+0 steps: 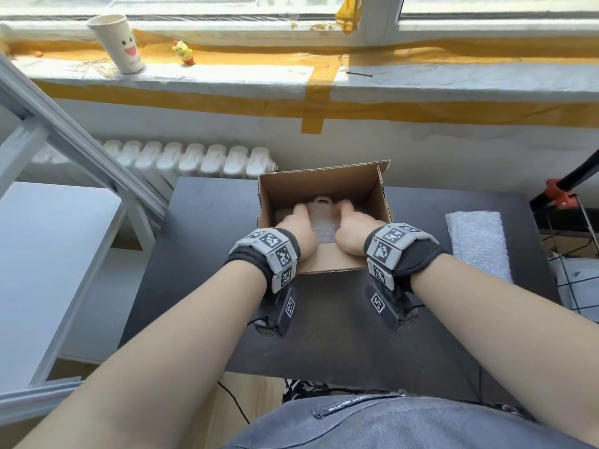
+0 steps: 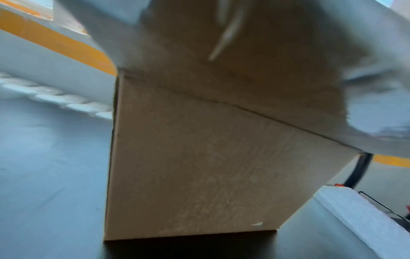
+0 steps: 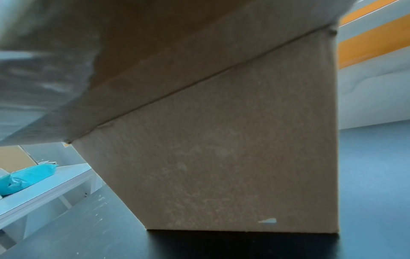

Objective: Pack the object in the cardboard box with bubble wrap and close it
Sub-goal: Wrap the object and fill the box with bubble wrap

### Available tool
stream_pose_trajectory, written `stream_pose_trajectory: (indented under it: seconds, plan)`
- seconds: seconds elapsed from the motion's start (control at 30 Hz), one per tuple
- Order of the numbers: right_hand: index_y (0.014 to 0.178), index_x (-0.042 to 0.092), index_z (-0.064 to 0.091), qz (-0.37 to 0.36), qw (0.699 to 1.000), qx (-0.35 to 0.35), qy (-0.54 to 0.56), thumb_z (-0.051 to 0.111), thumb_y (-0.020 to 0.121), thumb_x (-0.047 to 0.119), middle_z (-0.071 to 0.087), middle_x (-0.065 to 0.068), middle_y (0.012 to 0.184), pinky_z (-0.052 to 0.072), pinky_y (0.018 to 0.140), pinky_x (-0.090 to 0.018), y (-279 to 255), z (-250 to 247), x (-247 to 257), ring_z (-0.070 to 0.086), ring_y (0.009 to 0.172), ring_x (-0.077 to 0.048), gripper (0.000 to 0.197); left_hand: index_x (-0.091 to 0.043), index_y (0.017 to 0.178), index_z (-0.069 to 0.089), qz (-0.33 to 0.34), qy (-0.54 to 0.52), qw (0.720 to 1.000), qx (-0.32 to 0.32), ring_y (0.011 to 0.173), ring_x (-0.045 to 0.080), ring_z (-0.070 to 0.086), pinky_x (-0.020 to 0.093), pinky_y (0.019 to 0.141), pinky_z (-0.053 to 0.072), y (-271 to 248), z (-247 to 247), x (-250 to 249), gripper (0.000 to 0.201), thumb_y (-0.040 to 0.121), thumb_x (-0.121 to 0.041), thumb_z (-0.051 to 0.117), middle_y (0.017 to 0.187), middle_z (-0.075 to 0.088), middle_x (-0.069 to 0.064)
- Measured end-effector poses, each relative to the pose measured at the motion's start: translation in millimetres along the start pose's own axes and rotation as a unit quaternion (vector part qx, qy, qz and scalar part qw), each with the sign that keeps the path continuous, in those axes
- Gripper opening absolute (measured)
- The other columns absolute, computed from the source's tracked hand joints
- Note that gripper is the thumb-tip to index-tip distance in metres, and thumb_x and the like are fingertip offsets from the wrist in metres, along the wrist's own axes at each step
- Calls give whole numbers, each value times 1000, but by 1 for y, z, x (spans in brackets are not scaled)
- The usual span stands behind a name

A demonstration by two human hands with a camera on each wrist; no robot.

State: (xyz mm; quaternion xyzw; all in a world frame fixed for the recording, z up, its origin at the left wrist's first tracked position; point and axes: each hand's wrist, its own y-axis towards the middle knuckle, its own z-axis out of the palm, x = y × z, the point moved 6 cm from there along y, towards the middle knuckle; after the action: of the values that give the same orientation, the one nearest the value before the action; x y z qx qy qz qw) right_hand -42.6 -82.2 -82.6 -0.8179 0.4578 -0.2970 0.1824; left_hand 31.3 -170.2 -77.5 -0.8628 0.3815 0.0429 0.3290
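Both hands reach into the open cardboard box (image 1: 324, 186), which stands on the dark worktop (image 1: 324, 319) with its flaps up. The left hand (image 1: 296, 226) and the right hand (image 1: 351, 226) sit on either side of a pale object (image 1: 321, 205) with a loop at its top, lying on bubble wrap (image 1: 322, 230) near the middle of the box floor; the fingers appear to press or hold it through the wrap, but whether they curl round it cannot be told, since the fingertips are hidden and both wrist views show only the outer near wall of the box. The likely trouble from here: if the wrap is left loose beneath rather than folded over, the object could shift against the cardboard once the box is shut; the wrists lean on the near flap, which may be bent outward and then resist folding; and a push could slide the light box away across the smooth worktop. To the right of the box lies a folded spare sheet of bubble wrap (image 1: 479, 244). Beyond the box a white radiator (image 1: 194, 158) runs under a windowsill striped with orange tape, where a paper cup (image 1: 118, 43) with a printed face and a small yellow figurine (image 1: 184, 51) stand. Left of the box is a white shelf frame (image 1: 58, 131).
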Motion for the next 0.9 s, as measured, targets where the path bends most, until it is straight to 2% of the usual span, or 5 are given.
stream_pose_trajectory:
  seconds: [0.2,0.3,0.4,0.73,0.9]
  plan:
    - [132,19,43,-33,994,-75,-71,36,91,14,11,-24,153,36,104,-46,-14,-7,5,41,126,-44,43,-10,130,44,89,128,983,-98,130,37,40,42,107,34,-26,1,-2,43,97,-35,32,153,19,21]
    - [125,11,48,-90,983,-110,-120,35,93,18,36,-17,144,36,103,-44,-17,-4,12,38,129,-37,35,-9,123,48,101,143,980,-96,118,35,50,41,98,39,-28,2,2,44,97,-39,28,132,48,17]
    - [115,9,52,-97,985,-75,-124,35,94,21,57,-14,126,42,95,-40,-17,2,7,53,117,-33,30,-10,120,50,96,151,981,-70,114,35,54,40,96,40,-27,4,1,45,98,-40,25,124,54,15]
    - [102,13,69,-228,930,-277,85,46,89,13,71,-7,103,49,87,-36,-78,-46,-26,62,100,-27,26,-17,129,52,160,56,972,-160,127,24,47,37,105,38,-51,-16,-38,38,97,-30,36,138,49,3]
    - [99,15,68,-124,923,-335,142,48,87,13,70,-5,103,49,86,-35,-85,-73,-98,61,101,-25,23,-17,119,61,268,14,941,-208,121,24,51,36,101,42,-72,-12,-89,31,91,-18,48,129,57,2]
